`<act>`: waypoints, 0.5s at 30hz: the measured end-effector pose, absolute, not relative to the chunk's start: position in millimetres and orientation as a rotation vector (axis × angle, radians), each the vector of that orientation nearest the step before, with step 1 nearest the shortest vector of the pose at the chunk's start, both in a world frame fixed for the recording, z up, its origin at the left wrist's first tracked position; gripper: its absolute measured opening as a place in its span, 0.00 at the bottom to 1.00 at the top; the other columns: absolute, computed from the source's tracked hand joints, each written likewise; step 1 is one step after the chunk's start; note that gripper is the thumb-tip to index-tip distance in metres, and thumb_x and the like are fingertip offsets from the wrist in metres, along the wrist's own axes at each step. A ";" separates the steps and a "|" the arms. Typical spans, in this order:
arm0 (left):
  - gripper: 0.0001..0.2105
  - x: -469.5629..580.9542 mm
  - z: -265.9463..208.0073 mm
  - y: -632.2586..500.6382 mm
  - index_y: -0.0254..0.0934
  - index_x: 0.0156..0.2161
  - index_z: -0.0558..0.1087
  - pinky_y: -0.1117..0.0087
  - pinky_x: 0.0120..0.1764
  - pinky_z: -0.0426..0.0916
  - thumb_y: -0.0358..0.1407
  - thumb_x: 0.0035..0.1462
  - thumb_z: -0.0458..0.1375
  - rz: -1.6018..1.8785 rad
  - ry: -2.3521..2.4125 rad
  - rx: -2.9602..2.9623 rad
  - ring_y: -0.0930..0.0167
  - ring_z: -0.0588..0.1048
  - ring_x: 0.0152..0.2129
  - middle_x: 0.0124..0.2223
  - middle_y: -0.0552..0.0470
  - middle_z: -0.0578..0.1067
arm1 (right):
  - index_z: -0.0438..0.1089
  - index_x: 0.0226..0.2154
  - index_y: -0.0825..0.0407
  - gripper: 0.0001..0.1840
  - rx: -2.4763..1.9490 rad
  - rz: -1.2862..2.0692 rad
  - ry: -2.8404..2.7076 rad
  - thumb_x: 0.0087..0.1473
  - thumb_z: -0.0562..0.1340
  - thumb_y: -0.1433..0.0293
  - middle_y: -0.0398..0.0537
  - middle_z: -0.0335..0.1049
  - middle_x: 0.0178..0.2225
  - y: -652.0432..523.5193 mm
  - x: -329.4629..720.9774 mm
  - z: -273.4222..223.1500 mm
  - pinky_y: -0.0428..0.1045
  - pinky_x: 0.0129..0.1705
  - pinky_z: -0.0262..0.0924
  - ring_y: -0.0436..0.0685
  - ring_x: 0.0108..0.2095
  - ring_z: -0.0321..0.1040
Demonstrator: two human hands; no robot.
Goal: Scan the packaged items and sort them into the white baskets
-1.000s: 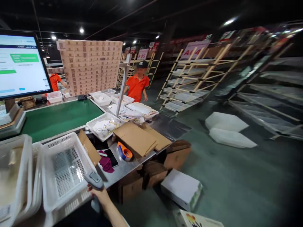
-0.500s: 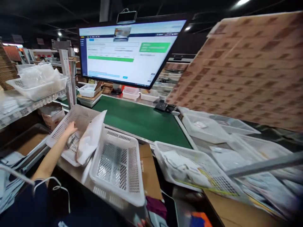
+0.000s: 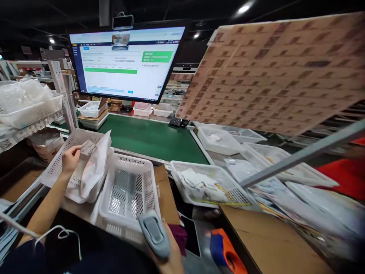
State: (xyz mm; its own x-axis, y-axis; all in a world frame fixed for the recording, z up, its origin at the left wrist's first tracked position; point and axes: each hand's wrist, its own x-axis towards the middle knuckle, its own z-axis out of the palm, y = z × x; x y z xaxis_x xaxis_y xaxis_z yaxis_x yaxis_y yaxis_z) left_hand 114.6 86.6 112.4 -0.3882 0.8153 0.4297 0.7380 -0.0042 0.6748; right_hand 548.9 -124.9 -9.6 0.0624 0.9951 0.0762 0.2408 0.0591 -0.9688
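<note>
Near left, the perforated baskets (image 3: 128,190) are white plastic, faintly glossy. The handheld scanner (image 3: 154,234) is smooth matt grey plastic. The conveyor belt (image 3: 151,139) is matt green; the flat cartons (image 3: 273,243) near right are matt brown cardboard.

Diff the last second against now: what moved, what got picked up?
The left hand, which lay in the basket half a second ago, has lifted a small tag above the white bag. The right hand still grips the scanner, now raised into view. Monitor and green belt unchanged.
</note>
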 end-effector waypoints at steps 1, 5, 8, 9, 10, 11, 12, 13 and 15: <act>0.18 132.1 123.5 78.8 0.34 0.55 0.84 0.62 0.54 0.79 0.38 0.70 0.55 1.488 2.076 1.747 0.62 0.85 0.44 0.51 0.40 0.87 | 0.78 0.54 0.49 0.25 -1.282 0.882 -1.609 0.53 0.70 0.64 0.57 0.78 0.52 -116.2 542.3 11.9 0.61 0.55 0.77 0.70 0.51 0.79; 0.17 209.0 153.7 42.7 0.37 0.54 0.85 0.66 0.45 0.80 0.42 0.69 0.60 1.758 1.698 1.952 0.65 0.85 0.36 0.48 0.44 0.88 | 0.72 0.66 0.55 0.35 -1.242 0.396 -2.003 0.56 0.60 0.73 0.61 0.75 0.51 -86.6 515.2 95.1 0.55 0.44 0.77 0.67 0.47 0.79; 0.17 250.5 149.8 27.2 0.38 0.54 0.85 0.68 0.42 0.80 0.39 0.69 0.58 1.486 1.574 2.050 0.65 0.86 0.35 0.47 0.45 0.88 | 0.68 0.72 0.56 0.43 -1.426 0.250 -2.163 0.53 0.62 0.75 0.63 0.75 0.55 -78.2 504.7 131.2 0.56 0.46 0.78 0.68 0.48 0.80; 0.17 259.8 142.9 25.3 0.38 0.55 0.85 0.68 0.43 0.80 0.38 0.69 0.57 1.377 1.561 2.081 0.64 0.87 0.38 0.48 0.45 0.88 | 0.67 0.72 0.56 0.44 -1.498 0.257 -2.200 0.53 0.63 0.75 0.63 0.75 0.56 -77.6 504.5 136.5 0.56 0.47 0.78 0.68 0.48 0.80; 0.17 267.4 133.9 24.5 0.38 0.55 0.84 0.68 0.45 0.80 0.36 0.69 0.56 1.274 1.570 2.105 0.63 0.87 0.40 0.49 0.45 0.88 | 0.67 0.73 0.56 0.44 -1.567 0.287 -2.229 0.53 0.63 0.75 0.64 0.75 0.57 -77.7 505.8 138.7 0.57 0.48 0.78 0.68 0.48 0.80; 0.18 274.0 123.4 24.2 0.38 0.56 0.84 0.66 0.47 0.81 0.35 0.69 0.56 1.170 1.596 2.124 0.62 0.88 0.42 0.50 0.45 0.88 | 0.66 0.73 0.56 0.44 -1.628 0.333 -2.253 0.54 0.64 0.75 0.64 0.74 0.58 -78.4 508.4 138.0 0.57 0.49 0.78 0.69 0.49 0.81; 0.18 280.1 112.3 23.8 0.38 0.58 0.83 0.65 0.49 0.81 0.33 0.70 0.56 1.060 1.633 2.135 0.61 0.88 0.44 0.51 0.45 0.88 | 0.65 0.74 0.56 0.44 -1.682 0.386 -2.272 0.55 0.64 0.76 0.65 0.74 0.60 -79.5 511.9 134.7 0.58 0.51 0.77 0.70 0.50 0.81; 0.18 286.1 101.5 22.9 0.39 0.59 0.83 0.64 0.51 0.81 0.31 0.70 0.55 0.940 1.677 2.138 0.60 0.88 0.45 0.51 0.44 0.88 | 0.65 0.74 0.56 0.44 -1.732 0.439 -2.284 0.56 0.64 0.76 0.65 0.73 0.61 -81.1 516.2 129.1 0.58 0.51 0.77 0.71 0.52 0.81; 0.20 298.2 84.1 19.1 0.38 0.63 0.82 0.60 0.54 0.81 0.30 0.72 0.55 0.676 1.780 2.145 0.57 0.88 0.48 0.52 0.42 0.88 | 0.65 0.73 0.55 0.41 -1.814 0.547 -2.288 0.57 0.63 0.77 0.64 0.72 0.63 -85.4 525.7 112.4 0.59 0.52 0.76 0.72 0.54 0.80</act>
